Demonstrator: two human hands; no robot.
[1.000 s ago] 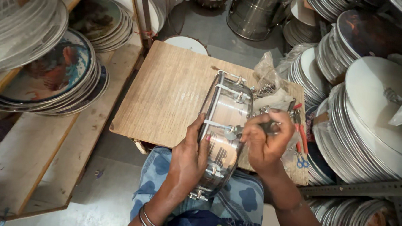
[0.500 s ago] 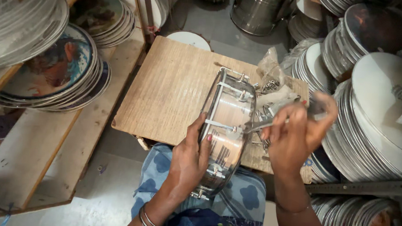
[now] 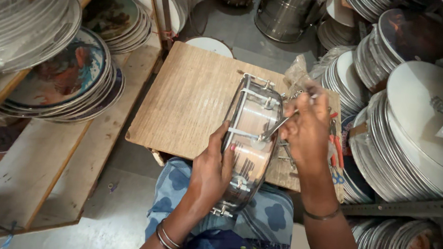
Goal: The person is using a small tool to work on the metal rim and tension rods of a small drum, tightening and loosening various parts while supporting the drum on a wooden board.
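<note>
A shiny metal drum shell point(image 3: 251, 141) with tension rods stands on its side, leaning on a wooden board point(image 3: 192, 97) over my lap. My left hand point(image 3: 214, 164) grips its left rim and steadies it. My right hand point(image 3: 307, 126) is closed around a thin metal tool point(image 3: 277, 127) whose tip touches the drum's side near a rod. A clear plastic bag of small metal parts point(image 3: 297, 75) lies just behind my right hand.
Stacks of drum heads and metal hoops point(image 3: 413, 124) crowd the right side. Painted round heads point(image 3: 67, 81) rest on a wooden shelf at left. Red-handled pliers point(image 3: 336, 143) lie on the board's right edge. Metal shells point(image 3: 283, 11) stand at the back.
My right hand lifted off the drum, swung right, then came back with the metal tool against the drum's side. My left hand kept its grip on the rim.
</note>
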